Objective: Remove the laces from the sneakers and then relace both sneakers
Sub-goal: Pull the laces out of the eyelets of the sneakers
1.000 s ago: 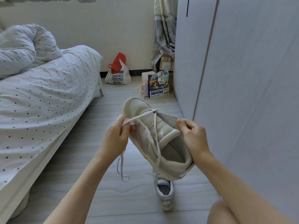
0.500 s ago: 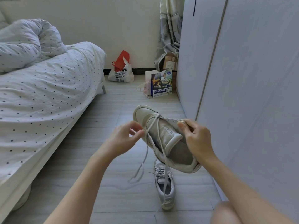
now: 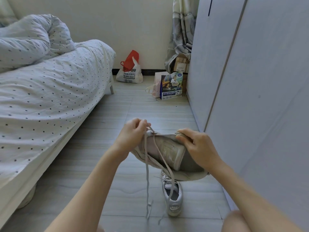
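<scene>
I hold a pale beige sneaker (image 3: 168, 153) above the floor, its opening facing me and its toe pointing away. My right hand (image 3: 199, 148) grips its right side near the eyelets. My left hand (image 3: 132, 134) pinches the white lace (image 3: 147, 166) at the front of the shoe. Two lace strands hang down from there toward the floor. The second sneaker (image 3: 173, 196) lies on the floor under the held one, heel toward me, partly hidden by it.
A bed with a dotted cover (image 3: 46, 91) runs along the left. A white wardrobe (image 3: 250, 81) stands close on the right. Against the far wall sit a red-and-white plastic bag (image 3: 129, 72), a printed paper bag (image 3: 170, 86) and a cardboard box (image 3: 181, 65).
The sneaker has dropped lower and tipped flatter. My left hand moved from the shoe's left side to its front and now pinches the lace there. The camera has tilted down.
</scene>
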The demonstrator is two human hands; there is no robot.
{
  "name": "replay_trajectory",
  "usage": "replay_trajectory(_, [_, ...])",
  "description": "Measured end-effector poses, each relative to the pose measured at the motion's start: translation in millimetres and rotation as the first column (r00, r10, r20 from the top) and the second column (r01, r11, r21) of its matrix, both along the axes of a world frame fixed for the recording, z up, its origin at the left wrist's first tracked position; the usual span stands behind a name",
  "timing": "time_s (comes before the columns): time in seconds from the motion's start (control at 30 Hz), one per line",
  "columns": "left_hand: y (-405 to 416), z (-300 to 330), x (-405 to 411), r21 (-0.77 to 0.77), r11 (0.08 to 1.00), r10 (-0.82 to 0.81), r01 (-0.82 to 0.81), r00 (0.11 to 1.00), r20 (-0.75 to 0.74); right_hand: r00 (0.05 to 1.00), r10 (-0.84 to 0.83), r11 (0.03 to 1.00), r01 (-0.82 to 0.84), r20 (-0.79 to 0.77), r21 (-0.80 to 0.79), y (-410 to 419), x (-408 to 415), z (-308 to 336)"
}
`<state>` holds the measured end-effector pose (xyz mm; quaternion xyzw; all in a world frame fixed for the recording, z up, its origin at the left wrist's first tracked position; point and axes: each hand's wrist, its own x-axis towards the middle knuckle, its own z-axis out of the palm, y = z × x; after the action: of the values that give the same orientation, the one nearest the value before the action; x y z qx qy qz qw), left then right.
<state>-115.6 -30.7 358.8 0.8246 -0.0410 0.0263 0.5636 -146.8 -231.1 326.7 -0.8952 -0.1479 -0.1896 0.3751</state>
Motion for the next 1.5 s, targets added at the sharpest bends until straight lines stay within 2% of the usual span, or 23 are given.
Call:
replay_trajectory(0.07, [5,9,0,-0.355,0.935,-0.03,-0.002,0.996,-0.086,0.994,-0.037,0.999,0.036,-0.101,-0.012,-6,7,-7])
replay_trajectory(0.13, [14,16,0,-0.639,0.769,-0.046,-0.021,0.995,-0.089,0.975,-0.079,0.997,0.076,-0.207,-0.025,-14,14,-16])
replay_trajectory(0.23, [25,19,3,-0.761,0.643,0.055,-0.082,0.997,-0.061,0.936,-0.163,0.986,0.149,-0.312,-0.067,-30,20,-29])
replay_trajectory(0.33, [33,18,4,-0.739,0.643,0.183,-0.2,0.978,-0.105,0.899,-0.252,0.967,0.217,-0.358,-0.135,-44,21,-34])
replay_trajectory(0.4, [31,16,4,-0.585,0.77,0.226,-0.255,0.966,-0.123,0.899,-0.283,0.956,0.237,-0.335,-0.173,-47,20,-33])
replay_trajectory(0.47, [25,8,4,-0.215,0.952,0.21,-0.218,0.976,-0.06,0.919,-0.295,0.947,0.246,-0.262,-0.205,-45,17,-28])
replay_trajectory(0.5, [20,3,3,0.026,0.987,0.159,-0.159,0.987,0.001,0.93,-0.295,0.945,0.25,-0.22,-0.213,-44,15,-24])
replay_trajectory(0.57, [10,-10,0,0.433,0.901,-0.04,0.01,0.997,0.06,0.948,-0.277,0.948,0.244,-0.154,-0.202,-40,10,-18])
replay_trajectory(0.6, [3,-16,-1,0.545,0.831,-0.155,0.112,0.987,0.034,0.957,-0.259,0.954,0.232,-0.133,-0.19,-38,8,-15])
replay_trajectory(0.7, [-7,-23,-2,0.595,0.737,-0.354,0.321,0.933,-0.065,0.979,-0.185,0.97,0.17,-0.079,-0.174,-29,1,-7])
replay_trajectory(0.97, [9,-15,-4,0.358,0.874,-0.342,0.329,0.939,-0.028,0.992,-0.123,0.971,0.118,-0.01,-0.209,-17,-10,5])
replay_trajectory(1.0, [8,-11,-5,0.261,0.915,-0.31,0.306,0.95,-0.029,0.992,-0.126,0.976,0.119,-0.03,-0.185,-17,-10,5])
replay_trajectory(1.07, [10,-1,-5,-0.096,0.981,-0.172,0.169,0.985,-0.03,0.988,-0.128,0.981,0.113,-0.088,-0.158,-17,-8,4])
replay_trajectory(1.1, [12,5,-3,-0.317,0.947,-0.079,0.059,0.996,-0.051,0.985,-0.127,0.982,0.108,-0.116,-0.156,-17,-7,3])
replay_trajectory(1.17, [22,17,-2,-0.67,0.726,0.088,-0.155,0.987,-0.133,0.979,-0.121,0.982,0.095,-0.161,-0.162,-18,-6,1])
replay_trajectory(1.2, [28,20,-1,-0.759,0.611,0.152,-0.226,0.974,-0.167,0.977,-0.118,0.982,0.087,-0.18,-0.167,-18,-5,0])
replay_trajectory(1.23, [33,21,0,-0.779,0.565,0.21,-0.272,0.96,-0.183,0.975,-0.113,0.981,0.079,-0.193,-0.175,-19,-5,0])
replay_trajectory(1.27, [37,20,1,-0.714,0.628,0.274,-0.311,0.946,-0.171,0.973,-0.11,0.98,0.073,-0.2,-0.186,-20,-5,0])
replay_trajectory(1.3, [38,17,2,-0.545,0.768,0.33,-0.337,0.937,-0.114,0.974,-0.109,0.978,0.069,-0.2,-0.196,-20,-5,0])
replay_trajectory(1.33, [36,12,3,-0.301,0.896,0.338,-0.327,0.941,-0.016,0.975,-0.108,0.976,0.068,-0.194,-0.205,-20,-6,0])
replay_trajectory(1.37, [32,7,2,-0.045,0.964,0.267,-0.264,0.96,0.086,0.978,-0.105,0.975,0.065,-0.181,-0.213,-20,-7,1])
replay_trajectory(1.43, [21,-3,-2,0.348,0.937,-0.037,-0.005,0.993,0.113,0.986,-0.091,0.97,0.056,-0.142,-0.237,-18,-9,3])
replay_trajectory(1.5, [9,-11,-7,0.515,0.811,-0.301,0.279,0.953,-0.042,0.992,-0.069,0.966,0.04,-0.108,-0.256,-16,-11,5])
